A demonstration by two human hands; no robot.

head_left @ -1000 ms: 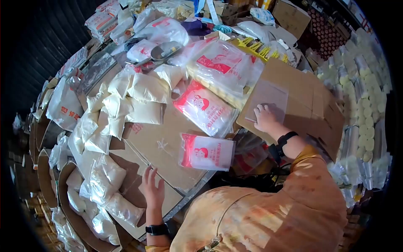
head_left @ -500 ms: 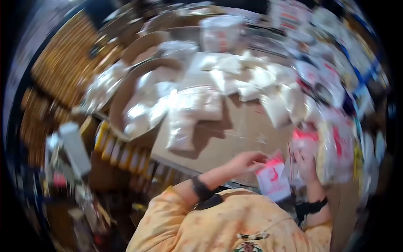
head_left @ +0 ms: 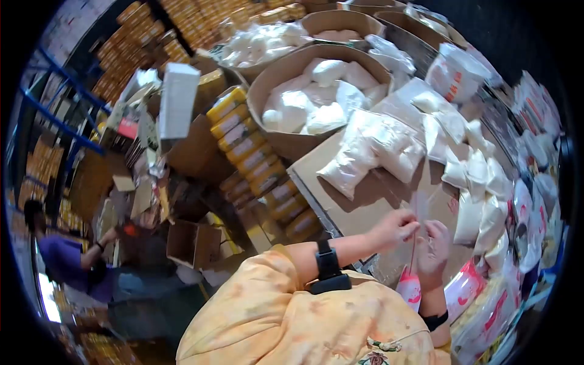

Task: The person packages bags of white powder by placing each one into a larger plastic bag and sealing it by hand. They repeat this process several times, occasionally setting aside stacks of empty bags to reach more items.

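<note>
Left hand, right hand converged, fingers apparently pinching clear bag.

cardboard-covered table; clear bags, seemingly of white powder, on it

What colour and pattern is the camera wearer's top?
The top is pale yellow-orange with soft, darker orange blotches, as the head view shows.

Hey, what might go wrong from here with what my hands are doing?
The thin red-edged plastic between your left hand and right hand could slip or tear if tugged. The pink-and-white packet by your right forearm might get knocked down. The piled powder-filled bags look loosely heaped, so a nudge may make some slide.
</note>
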